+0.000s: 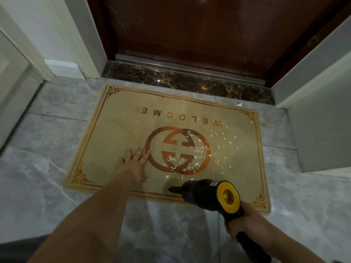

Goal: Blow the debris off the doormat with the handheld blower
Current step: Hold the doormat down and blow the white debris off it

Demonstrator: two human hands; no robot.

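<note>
Head view: your left hand [135, 164] lies flat, fingers spread, pressing the doormat [114, 133] on the grey floor before the door. Your right hand [245, 223] grips the blower [207, 192], nozzle over the mat's near edge; white debris [199, 152] scattered right of centre

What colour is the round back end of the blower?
Yellow, on the black blower, best seen in the head view.

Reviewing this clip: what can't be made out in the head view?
- Blower on or off: no sign shows; trigger hidden by right hand.
- Debris material: bits too small.
- Doormat under left hand: covered.
- Blower handle end: cut off by bottom edge.
</note>
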